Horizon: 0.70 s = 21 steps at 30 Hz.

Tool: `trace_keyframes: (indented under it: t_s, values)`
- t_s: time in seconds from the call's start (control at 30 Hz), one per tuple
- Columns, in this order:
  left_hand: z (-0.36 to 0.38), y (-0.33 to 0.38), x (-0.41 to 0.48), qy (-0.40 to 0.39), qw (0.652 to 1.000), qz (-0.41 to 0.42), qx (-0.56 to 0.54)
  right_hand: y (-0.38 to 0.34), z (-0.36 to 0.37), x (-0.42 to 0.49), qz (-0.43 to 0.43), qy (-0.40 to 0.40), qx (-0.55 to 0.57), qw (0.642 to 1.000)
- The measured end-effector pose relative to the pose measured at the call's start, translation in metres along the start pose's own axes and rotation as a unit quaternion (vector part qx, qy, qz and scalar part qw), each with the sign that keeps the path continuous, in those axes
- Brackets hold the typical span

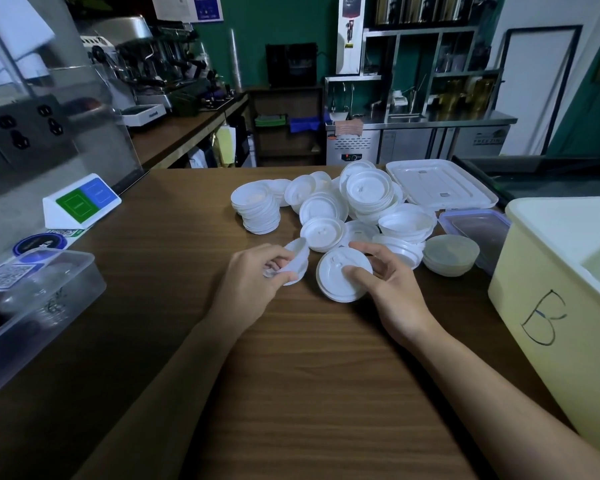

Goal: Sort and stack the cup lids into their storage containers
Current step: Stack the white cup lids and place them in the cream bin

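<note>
Just ahead, a stack of large white lids (336, 278) sits low over the counter (309, 375), gripped by the right hand (388, 285) with fingers and thumb curled round it. Just beside it, the left hand (257, 271) pinches tilted smaller lids (297, 259). Behind lies the lid pile (343, 206), and a yellow bin (551, 271) marked B stands to the right.

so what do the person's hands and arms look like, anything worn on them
The left hand and right hand are bare: no gloves, and no rings, watch or bands that show. The left forearm and right forearm are bare too, with no sleeve in view down to the frame's edge.
</note>
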<state>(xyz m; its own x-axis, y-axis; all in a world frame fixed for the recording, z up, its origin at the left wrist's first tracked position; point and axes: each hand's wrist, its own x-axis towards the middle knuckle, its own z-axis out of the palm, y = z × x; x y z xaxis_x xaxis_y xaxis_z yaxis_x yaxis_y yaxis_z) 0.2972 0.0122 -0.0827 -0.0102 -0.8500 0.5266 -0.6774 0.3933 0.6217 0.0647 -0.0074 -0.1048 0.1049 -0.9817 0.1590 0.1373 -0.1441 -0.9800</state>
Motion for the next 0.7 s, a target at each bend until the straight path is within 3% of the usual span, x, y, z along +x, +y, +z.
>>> trace_keyframes:
  t_s: [0.2,0.37,0.53,0.7]
  values:
    - [-0.003,0.018,0.002,0.066,0.971,-0.115,-0.197,0.001,-0.001,0.000,-0.026,0.002,0.005,1.000]
    - [0.000,0.022,0.001,0.019,0.916,-0.173,-0.361,0.004,-0.001,0.003,-0.012,0.008,0.020,1.000]
    - [0.000,0.024,0.002,-0.016,0.891,-0.189,-0.413,0.002,0.001,0.002,0.002,0.009,0.040,0.999]
    - [0.018,0.028,-0.007,-0.070,0.925,-0.172,-0.331,-0.004,0.003,-0.001,0.006,-0.021,0.054,0.998]
